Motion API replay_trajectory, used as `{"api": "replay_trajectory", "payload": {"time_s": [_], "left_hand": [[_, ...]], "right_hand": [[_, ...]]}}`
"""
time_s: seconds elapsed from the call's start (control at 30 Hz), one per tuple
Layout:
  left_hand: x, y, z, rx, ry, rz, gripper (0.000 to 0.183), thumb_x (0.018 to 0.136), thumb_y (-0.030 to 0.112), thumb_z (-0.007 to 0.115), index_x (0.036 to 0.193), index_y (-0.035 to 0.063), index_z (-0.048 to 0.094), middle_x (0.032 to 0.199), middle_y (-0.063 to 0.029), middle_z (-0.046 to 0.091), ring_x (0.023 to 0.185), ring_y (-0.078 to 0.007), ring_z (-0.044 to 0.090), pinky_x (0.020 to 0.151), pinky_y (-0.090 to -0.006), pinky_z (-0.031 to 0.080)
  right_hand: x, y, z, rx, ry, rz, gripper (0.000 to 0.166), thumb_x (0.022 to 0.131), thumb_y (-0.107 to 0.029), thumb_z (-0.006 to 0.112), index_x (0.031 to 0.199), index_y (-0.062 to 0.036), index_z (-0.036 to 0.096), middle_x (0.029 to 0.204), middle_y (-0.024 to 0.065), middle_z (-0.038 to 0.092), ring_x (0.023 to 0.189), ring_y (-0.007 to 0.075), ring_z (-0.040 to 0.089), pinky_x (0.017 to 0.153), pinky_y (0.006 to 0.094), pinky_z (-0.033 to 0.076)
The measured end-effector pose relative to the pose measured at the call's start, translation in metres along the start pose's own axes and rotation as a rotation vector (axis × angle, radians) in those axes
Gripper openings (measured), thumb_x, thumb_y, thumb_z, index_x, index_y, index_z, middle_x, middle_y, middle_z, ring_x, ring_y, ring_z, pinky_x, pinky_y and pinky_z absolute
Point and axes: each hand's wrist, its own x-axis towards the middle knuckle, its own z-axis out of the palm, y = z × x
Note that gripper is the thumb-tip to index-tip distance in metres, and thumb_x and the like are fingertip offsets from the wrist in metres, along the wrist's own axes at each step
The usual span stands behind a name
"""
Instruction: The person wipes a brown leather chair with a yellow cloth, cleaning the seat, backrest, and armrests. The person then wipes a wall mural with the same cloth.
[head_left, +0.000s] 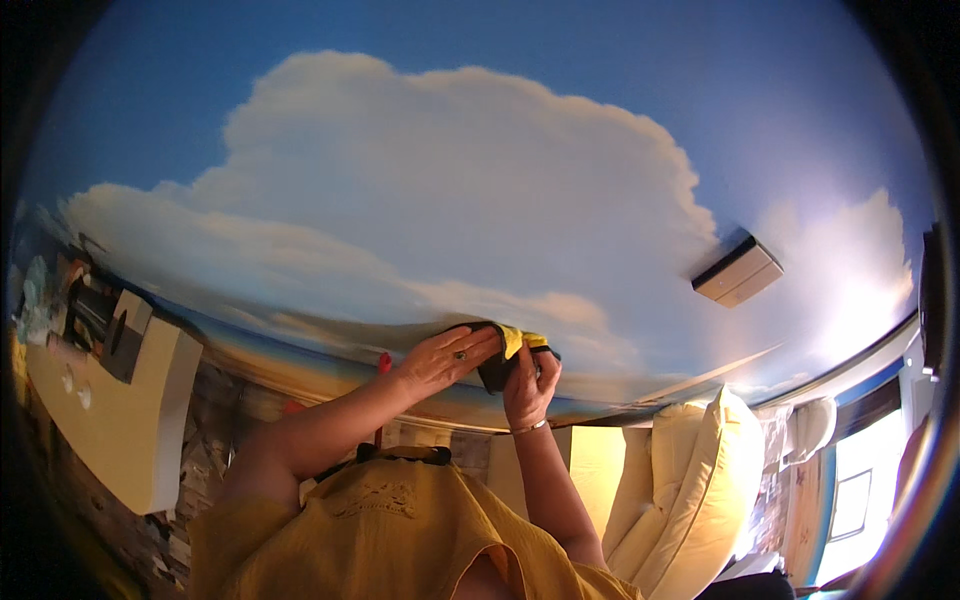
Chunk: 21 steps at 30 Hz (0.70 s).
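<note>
Both hands meet over the near edge of a broad surface printed with sky, clouds and a beach (465, 187). Between them is a black-and-yellow folded cloth (512, 341), its exact kind unclear. My left hand (448, 361), with a ring on one finger, lies flat along the cloth's black side, fingers pointing right. My right hand (532, 386), a bracelet at its wrist, pinches the cloth near its yellow part with thumb and fingers. A dark portion of the cloth hangs between the two hands.
A small box (738, 273) with a pale face sits on the printed surface to the right. On the left stands a cream cabinet (112, 420) carrying a grey box (126, 337) and other items. Cream sofa cushions (697, 495) and a bright window (859, 495) are at the lower right.
</note>
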Motion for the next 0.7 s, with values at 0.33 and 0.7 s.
{"api": "replay_trajectory", "payload": {"time_s": [0.33, 0.7], "left_hand": [[0.044, -0.055, -0.078, -0.345, 0.261, -0.422, 0.050, 0.088, 0.034, 0.070, 0.126, 0.0031, 0.060, 0.135, -0.0190, 0.044, 0.130, -0.0401, 0.045, 0.105, -0.0558, 0.039], [-0.024, -0.042, -0.045, -0.367, 0.266, -0.440, 0.051, 0.086, 0.034, 0.074, 0.125, 0.0037, 0.060, 0.131, -0.0188, 0.051, 0.123, -0.0425, 0.051, 0.100, -0.0575, 0.043]], "right_hand": [[0.113, -0.053, -0.003, 0.009, 0.137, -0.050, 0.037, 0.084, 0.003, 0.063, 0.118, -0.0081, 0.070, 0.114, 0.0109, 0.051, 0.104, 0.0285, 0.051, 0.093, 0.0409, 0.043], [0.074, -0.056, 0.016, 0.156, -0.012, -0.274, 0.039, 0.071, -0.003, 0.076, 0.109, -0.0130, 0.076, 0.112, 0.0044, 0.053, 0.094, 0.0227, 0.056, 0.074, 0.0374, 0.050]]}}
